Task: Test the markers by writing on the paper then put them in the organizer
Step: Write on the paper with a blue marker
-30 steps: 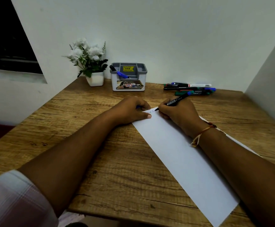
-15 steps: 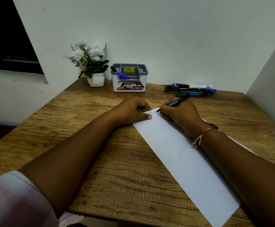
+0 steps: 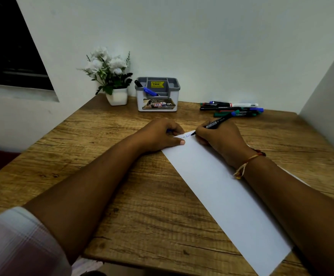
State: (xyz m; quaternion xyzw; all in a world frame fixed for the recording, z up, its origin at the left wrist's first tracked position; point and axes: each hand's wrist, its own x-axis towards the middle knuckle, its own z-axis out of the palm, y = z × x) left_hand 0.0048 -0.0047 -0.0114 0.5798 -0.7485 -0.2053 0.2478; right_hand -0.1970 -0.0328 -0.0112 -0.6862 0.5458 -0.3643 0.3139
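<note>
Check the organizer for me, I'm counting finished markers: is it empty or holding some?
Holding some. Two lean at the left side of the organizer: a black marker behind and a blue marker in front.

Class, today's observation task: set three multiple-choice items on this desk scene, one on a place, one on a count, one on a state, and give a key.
1. Where does the flower pot stand, relative to the organizer? A left of it; B right of it; C in front of it.
2. How many markers stand in the organizer? A none; B two; C five.
3. The marker in the right hand is: A capped; B tip on the paper; C lying loose.
Key: A, the flower pot sits beside the organizer's left wall; B, one black end and one blue end poke out; B, its bare tip meets the paper, while the left hand grips a blue cap.
</note>
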